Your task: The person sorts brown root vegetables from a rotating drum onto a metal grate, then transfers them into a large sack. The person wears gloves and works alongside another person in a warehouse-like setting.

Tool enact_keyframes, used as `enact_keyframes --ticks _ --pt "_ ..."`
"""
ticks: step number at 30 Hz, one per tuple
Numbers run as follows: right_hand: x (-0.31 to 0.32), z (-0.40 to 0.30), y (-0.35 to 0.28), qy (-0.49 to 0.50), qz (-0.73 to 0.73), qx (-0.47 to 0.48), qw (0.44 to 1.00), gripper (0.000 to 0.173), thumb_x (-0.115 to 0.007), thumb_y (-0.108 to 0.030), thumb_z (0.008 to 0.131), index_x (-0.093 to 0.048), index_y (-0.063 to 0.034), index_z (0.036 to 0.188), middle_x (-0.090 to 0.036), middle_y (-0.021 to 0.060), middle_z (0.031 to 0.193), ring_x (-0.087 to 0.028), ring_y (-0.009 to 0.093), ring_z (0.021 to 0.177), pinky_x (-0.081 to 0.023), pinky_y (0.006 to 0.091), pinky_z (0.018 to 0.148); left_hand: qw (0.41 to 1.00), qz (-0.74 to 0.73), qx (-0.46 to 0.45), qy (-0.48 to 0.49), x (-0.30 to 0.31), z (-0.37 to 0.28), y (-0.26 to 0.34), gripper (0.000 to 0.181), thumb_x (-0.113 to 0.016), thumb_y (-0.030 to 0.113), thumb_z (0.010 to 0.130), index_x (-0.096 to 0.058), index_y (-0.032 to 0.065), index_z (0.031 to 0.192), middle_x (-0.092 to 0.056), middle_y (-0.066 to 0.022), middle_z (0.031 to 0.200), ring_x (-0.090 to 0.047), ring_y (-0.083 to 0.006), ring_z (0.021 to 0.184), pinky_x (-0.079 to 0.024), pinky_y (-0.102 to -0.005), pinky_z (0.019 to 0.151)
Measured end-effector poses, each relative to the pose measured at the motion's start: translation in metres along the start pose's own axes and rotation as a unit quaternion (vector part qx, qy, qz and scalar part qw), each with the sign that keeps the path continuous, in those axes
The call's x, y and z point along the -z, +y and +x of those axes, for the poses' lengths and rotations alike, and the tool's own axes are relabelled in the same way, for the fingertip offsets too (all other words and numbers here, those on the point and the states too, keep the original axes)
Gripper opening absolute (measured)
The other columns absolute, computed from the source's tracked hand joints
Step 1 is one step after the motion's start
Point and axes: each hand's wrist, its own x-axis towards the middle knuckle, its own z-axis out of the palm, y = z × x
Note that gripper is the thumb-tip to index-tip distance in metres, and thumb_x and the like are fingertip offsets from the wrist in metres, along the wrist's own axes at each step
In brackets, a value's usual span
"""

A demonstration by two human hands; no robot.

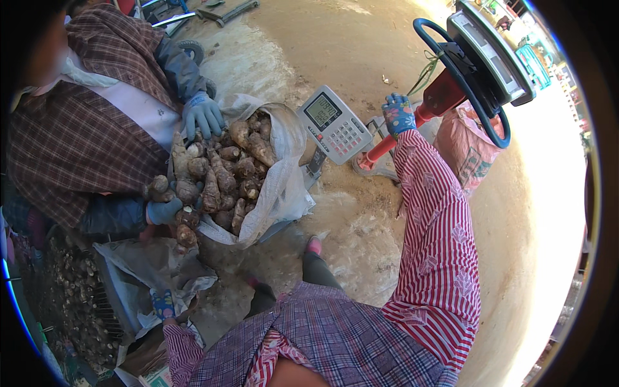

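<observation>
My left hand [163, 305], in a blue floral glove, is at the edge of a whitish plastic sack [138, 259] at lower left; whether its fingers grip it is hidden. Out in front at upper right, my right hand [399, 116], in a matching glove, is bent beside the red post [384, 147] of a device with a blue tubular handle [471, 89]. What its fingers close on cannot be made out. Between my arms, a white woven sack [285, 169] lies open on its side, full of brown taro-like corms [225, 174]. A digital scale display [333, 125] stands beside it.
A co-worker in a brown checked shirt [96, 130] rests one gloved hand [203, 116] on the corms and holds several in the other [164, 211]. A pink sack [469, 145] stands behind the red post. More corms [80, 295] lie heaped at lower left.
</observation>
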Motion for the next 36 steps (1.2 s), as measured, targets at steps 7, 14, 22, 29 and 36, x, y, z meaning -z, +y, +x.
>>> enact_keyframes --ticks 7,14,22,29,36 --pt "-0.121 0.014 0.087 -0.237 -0.154 -0.112 0.953 0.032 -0.043 -0.036 0.105 -0.073 -0.0262 0.113 -0.077 -0.0003 0.106 -0.069 0.023 0.11 -0.039 0.0514 0.106 1.0 0.012 -0.005 -0.014 0.002 0.01 0.047 0.075 -0.066 0.047 0.091 -0.05 -0.003 0.144 -0.059 -0.0263 0.139 -0.057 -0.0414 0.127 -0.045 -0.0453 0.107" --pt "-0.087 -0.028 0.017 -0.448 -0.032 0.035 0.893 0.032 -0.061 -0.027 0.097 -0.073 -0.0206 0.125 -0.071 0.0042 0.129 -0.069 0.025 0.116 -0.057 0.045 0.089 0.999 0.024 0.016 -0.016 0.006 -0.009 0.026 0.075 -0.066 0.048 0.091 -0.051 -0.0039 0.143 -0.059 -0.0268 0.139 -0.057 -0.0414 0.128 -0.045 -0.0452 0.107" --pt "-0.099 -0.101 -0.064 -0.492 0.008 0.225 0.841 0.042 -0.075 -0.028 0.081 -0.073 -0.017 0.122 -0.072 0.008 0.123 -0.069 0.028 0.113 -0.057 0.0408 0.087 0.999 0.006 -0.018 -0.03 -0.006 -0.006 0.032 0.076 -0.066 0.049 0.091 -0.052 -0.005 0.142 -0.058 -0.0275 0.139 -0.056 -0.0415 0.128 -0.044 -0.0452 0.108" --pt "-0.044 -0.198 -0.187 -0.513 0.085 0.269 0.811 0.041 -0.069 -0.037 0.084 -0.074 -0.0158 0.119 -0.074 0.0087 0.117 -0.07 0.031 0.108 -0.055 0.0438 0.084 0.996 -0.023 -0.07 -0.046 -0.012 -0.002 0.027 0.076 -0.066 0.05 0.09 -0.053 -0.0059 0.141 -0.058 -0.0281 0.139 -0.056 -0.0416 0.128 -0.044 -0.0451 0.108" --pt "0.045 -0.256 -0.244 -0.439 0.172 0.282 0.835 0.037 -0.057 -0.045 0.095 -0.074 -0.0167 0.113 -0.075 0.0107 0.105 -0.071 0.034 0.1 -0.056 0.0473 0.081 0.994 -0.028 -0.101 -0.023 -0.017 0.0 0.018 0.071 -0.065 0.05 0.09 -0.059 -0.0061 0.135 -0.06 -0.0279 0.136 -0.058 -0.0417 0.125 -0.046 -0.0456 0.107"
